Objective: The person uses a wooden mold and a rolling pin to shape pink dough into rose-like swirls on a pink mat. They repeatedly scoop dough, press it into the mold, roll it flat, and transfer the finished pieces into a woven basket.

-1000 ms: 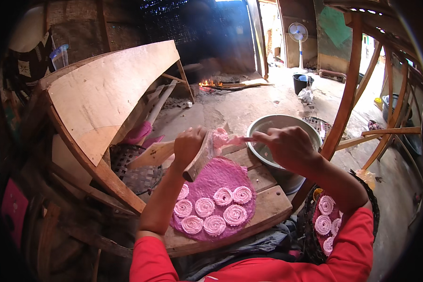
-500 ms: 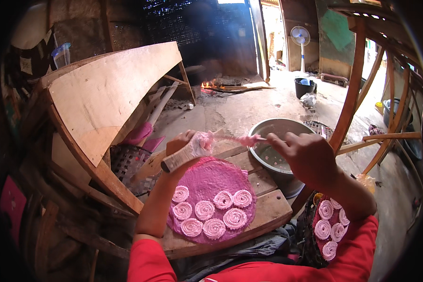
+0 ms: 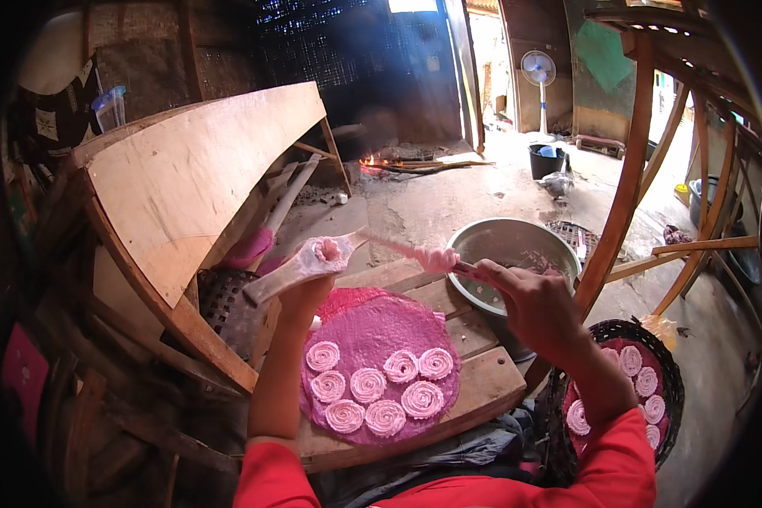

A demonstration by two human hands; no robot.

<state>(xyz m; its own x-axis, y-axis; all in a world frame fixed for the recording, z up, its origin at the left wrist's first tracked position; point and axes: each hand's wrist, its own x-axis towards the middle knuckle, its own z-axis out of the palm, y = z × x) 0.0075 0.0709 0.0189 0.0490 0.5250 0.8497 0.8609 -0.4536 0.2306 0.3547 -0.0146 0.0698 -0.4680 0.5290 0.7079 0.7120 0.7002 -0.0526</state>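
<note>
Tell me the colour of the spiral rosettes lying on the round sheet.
Pale pink rosettes, lighter than the deep magenta sheet beneath them; clearest in the head view.

**Worktop and floor**

The worktop (image 3: 474, 385) is a low surface of bare wooden planks. Directly on it lies a round pink mat (image 3: 381, 339), and on the mat's near half sit seven pink spiral coils (image 3: 368, 383) (in two loose rows). The concrete floor (image 3: 449, 203) beyond carries a metal basin (image 3: 508, 245) just past the worktop's far edge, and a dark woven tray (image 3: 669, 372) of more coils at right.
</note>
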